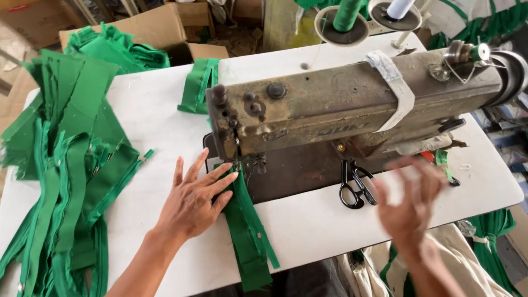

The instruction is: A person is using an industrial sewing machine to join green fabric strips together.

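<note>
My left hand [193, 199] lies flat with fingers spread on a long green fabric strip [248, 236], pressing it on the white table [154, 115] just in front of the needle area of an old, worn sewing machine [341, 102]. The strip runs from under the machine's head toward the table's near edge and hangs over it. My right hand [411, 198] is blurred, raised above the table's right side with fingers apart, holding nothing. It hovers beside black scissors [355, 184] lying on the machine's dark bed.
A large heap of green fabric strips [60, 165] covers the table's left side. A folded green piece [198, 85] lies behind the machine's head. Thread cones [346, 16] stand at the back. Cardboard boxes [159, 25] sit beyond the table. More green and white cloth hangs at the right.
</note>
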